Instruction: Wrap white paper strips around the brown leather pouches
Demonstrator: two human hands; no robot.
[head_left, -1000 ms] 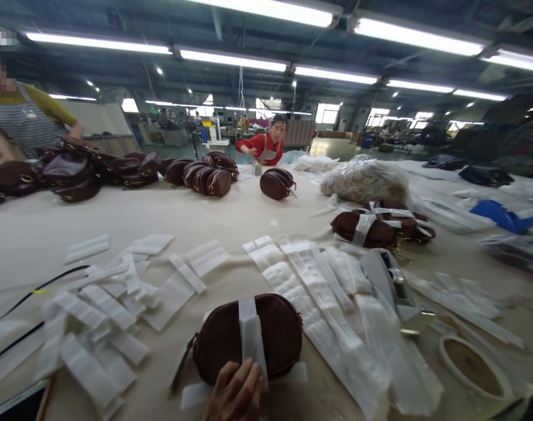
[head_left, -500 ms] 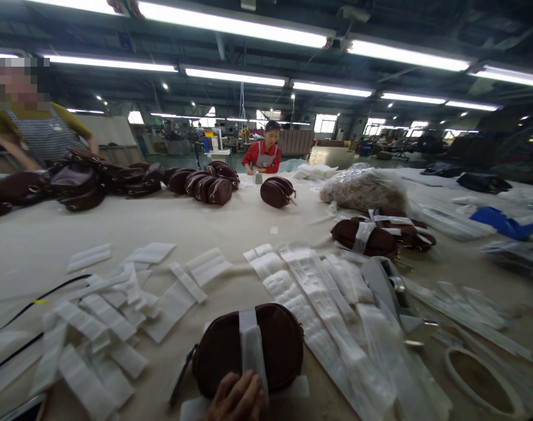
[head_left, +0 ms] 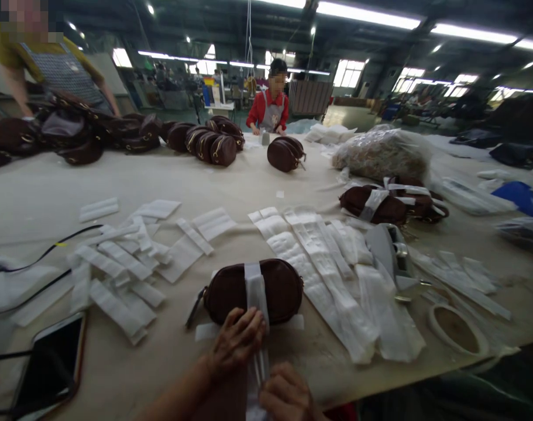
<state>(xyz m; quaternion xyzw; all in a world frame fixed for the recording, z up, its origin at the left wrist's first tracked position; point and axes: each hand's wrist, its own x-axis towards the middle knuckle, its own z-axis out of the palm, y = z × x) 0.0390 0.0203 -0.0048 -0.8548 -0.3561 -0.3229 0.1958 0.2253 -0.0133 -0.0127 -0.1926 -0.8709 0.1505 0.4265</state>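
Observation:
A dark brown zippered pouch [head_left: 231, 287] lies in front of me, with a white foam strip [head_left: 255, 279] wrapped over its middle. My left hand [head_left: 240, 339] rests on the near side of the pouch, its bent fingers pressing on the strip; its thumb is hidden. Closer to the table's edge, my right hand [head_left: 286, 390] is closed on the strip's loose tail, which runs down toward me. Another white strip [head_left: 207, 332] sticks out beneath the pouch on both sides. A dark pull hangs at the pouch's left end.
Loose foam pieces [head_left: 121, 263] are scattered left, with a phone [head_left: 47, 362] and cables nearby. Layered foam strips [head_left: 323, 263], a tape dispenser [head_left: 391, 251] and a tape roll [head_left: 457, 328] lie right. Wrapped pouches [head_left: 374, 204] and brown bags [head_left: 205, 140] sit farther back; two people [head_left: 270, 105] stand beyond.
My view has tilted down, bringing more of the near table into sight. My right hand has come into view, gripping the strip's tail. The left hand stays on the pouch.

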